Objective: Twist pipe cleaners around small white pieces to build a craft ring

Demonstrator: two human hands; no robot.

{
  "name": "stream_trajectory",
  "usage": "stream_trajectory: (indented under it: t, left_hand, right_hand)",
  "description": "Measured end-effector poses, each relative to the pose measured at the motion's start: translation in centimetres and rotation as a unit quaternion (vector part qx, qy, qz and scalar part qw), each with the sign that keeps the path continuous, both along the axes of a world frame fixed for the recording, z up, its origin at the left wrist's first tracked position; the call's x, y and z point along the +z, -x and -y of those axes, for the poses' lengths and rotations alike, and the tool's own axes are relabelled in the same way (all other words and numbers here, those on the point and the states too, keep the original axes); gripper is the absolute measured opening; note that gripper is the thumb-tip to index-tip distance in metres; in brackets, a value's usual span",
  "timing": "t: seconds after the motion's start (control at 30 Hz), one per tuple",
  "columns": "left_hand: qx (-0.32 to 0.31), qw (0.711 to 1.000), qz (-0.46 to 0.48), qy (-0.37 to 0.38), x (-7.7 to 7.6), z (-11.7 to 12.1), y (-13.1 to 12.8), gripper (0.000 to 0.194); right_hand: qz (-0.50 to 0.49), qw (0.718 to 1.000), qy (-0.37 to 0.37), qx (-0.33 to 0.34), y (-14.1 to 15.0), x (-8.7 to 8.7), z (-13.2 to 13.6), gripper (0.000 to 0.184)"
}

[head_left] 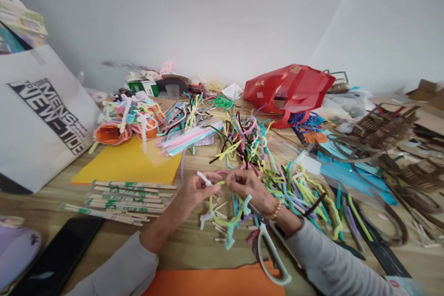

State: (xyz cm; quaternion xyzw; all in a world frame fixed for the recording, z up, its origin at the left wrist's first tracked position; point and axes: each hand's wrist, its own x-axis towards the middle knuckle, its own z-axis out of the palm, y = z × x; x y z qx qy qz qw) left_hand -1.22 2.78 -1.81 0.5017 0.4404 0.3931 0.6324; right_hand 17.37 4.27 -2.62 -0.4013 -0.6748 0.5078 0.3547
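Between my two hands hangs a ring of yellow-green pipe cleaner (215,217), with short white and pale mint twists of pipe cleaner (229,237) fixed around it. My left hand (197,190) pinches the ring's upper left, and a white twist sticks up by its fingers. My right hand (250,188) is closed on the top of the ring, where a pink stretch shows; the fingertips hide the exact grip. Below my right wrist lie scissors (272,254) with pale handles, their blades partly covered. Short cut sticks (220,229) lie beneath the ring.
Wrapped chopsticks (128,199) and yellow sheets (128,164) lie left; a black phone (58,256) is nearer. Loose pipe cleaners (298,194) pile up right and behind. Orange sheet (208,282) is at the front edge. A red bag (287,88) and white bag (41,115) stand behind.
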Motion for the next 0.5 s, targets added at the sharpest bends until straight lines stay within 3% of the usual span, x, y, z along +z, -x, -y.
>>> stream_trajectory:
  t: [0.1,0.23,0.33,0.5]
  left_hand:
    - [0.007,0.992,-0.101,-0.069,-0.25,0.14,-0.20,0.017]
    - [0.046,0.982,-0.154,-0.102,-0.71,0.00,-0.13,0.012]
    - [0.061,0.985,-0.135,-0.085,-0.89,-0.20,-0.01,0.012]
    - [-0.002,0.999,-0.036,-0.002,-0.36,-0.29,0.48,0.036]
  right_hand:
    - [0.001,0.999,0.017,0.028,0.22,0.39,0.22,0.028]
    - [-0.010,0.995,0.075,0.060,0.21,0.39,0.17,0.029]
    - [-0.020,0.993,0.089,0.070,0.09,0.10,-0.05,0.030]
    - [-0.015,0.996,0.063,0.053,0.05,-0.17,-0.33,0.025]
